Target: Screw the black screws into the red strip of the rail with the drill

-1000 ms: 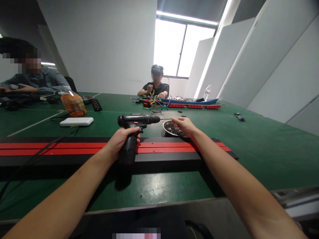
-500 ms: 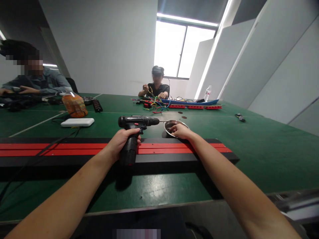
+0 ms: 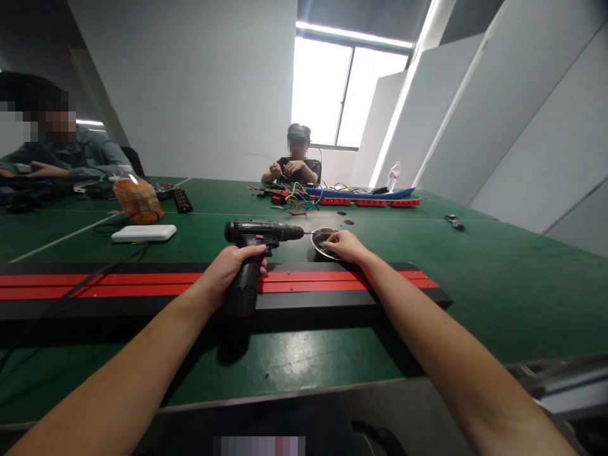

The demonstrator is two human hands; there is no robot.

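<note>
My left hand [image 3: 231,271] is wrapped round the grip of a black cordless drill [image 3: 247,269], whose bit points right toward a round metal bowl [image 3: 317,248]. Over that bowl, close to the bit's tip, my right hand [image 3: 346,246] has its thumb and fingers pinched together. Whatever lies between those fingertips is too small to make out. Small dark pieces lie in the bowl. Beneath both forearms runs a long black bar with a red grooved strip [image 3: 304,282], lying across the table.
A white power strip [image 3: 144,234] and an orange drink bottle [image 3: 139,200] stand left, with a black cable over the bar. Across the green table [image 3: 498,278], a person handles wires [image 3: 298,196] beside a blue strip [image 3: 365,194]. Another person sits at far left.
My right hand has lifted slightly within the bowl, its fingers now pinched nearer the drill bit's tip. The drill stays in place. The person opposite has raised a hand.
</note>
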